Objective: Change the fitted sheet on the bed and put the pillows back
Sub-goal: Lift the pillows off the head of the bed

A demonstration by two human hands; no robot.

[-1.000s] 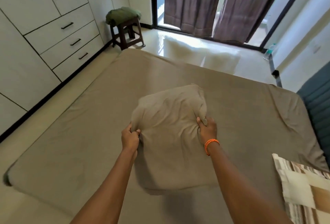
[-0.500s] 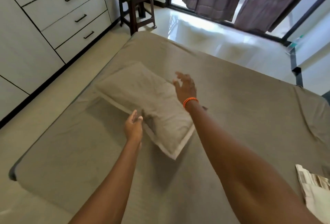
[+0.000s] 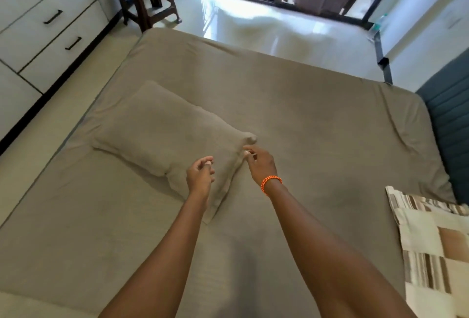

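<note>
Two hands hover at frame centre, neither gripping anything. Left hand (image 3: 200, 174): fingers loosely curled, thumb near forefinger, nothing between them, poised over the near end of the taupe pillow (image 3: 167, 137). Right hand (image 3: 261, 163): fingers (image 3: 250, 152) slack and parted, tips just beside the pillow's right corner; contact cannot be confirmed. An orange bracelet (image 3: 271, 182) sits on the right wrist. Pillow lies flat and diagonal, left of centre, on the taupe fitted sheet (image 3: 317, 140) covering the mattress. A striped patchwork pillow (image 3: 434, 246) lies at lower right. Wooden stool (image 3: 147, 0) with green cloth and white drawers (image 3: 50, 18) occupy upper left.
</note>
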